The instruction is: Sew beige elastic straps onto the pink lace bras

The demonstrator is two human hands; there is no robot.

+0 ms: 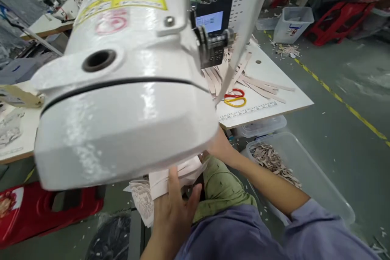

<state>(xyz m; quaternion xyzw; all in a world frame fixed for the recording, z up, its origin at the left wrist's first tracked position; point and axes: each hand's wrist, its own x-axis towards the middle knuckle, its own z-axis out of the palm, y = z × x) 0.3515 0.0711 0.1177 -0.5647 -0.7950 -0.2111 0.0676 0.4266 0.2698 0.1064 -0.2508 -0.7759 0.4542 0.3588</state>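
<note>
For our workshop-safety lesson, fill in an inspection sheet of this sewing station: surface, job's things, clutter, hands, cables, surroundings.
Surface: white table with a printed ruler along its edge, largely hidden by the white sewing machine head.
Job's things: pale fabric pieces, one lace-edged, below the machine's end.
Clutter: beige strips and red and yellow scissors on the table.
Hands: left hand lies on the fabric pieces, fingers extended; right hand hidden behind the machine, only its forearm shows.
Cables: nothing seen.
Surroundings: clear bin holding scraps, red stool, yellow floor line.
</note>
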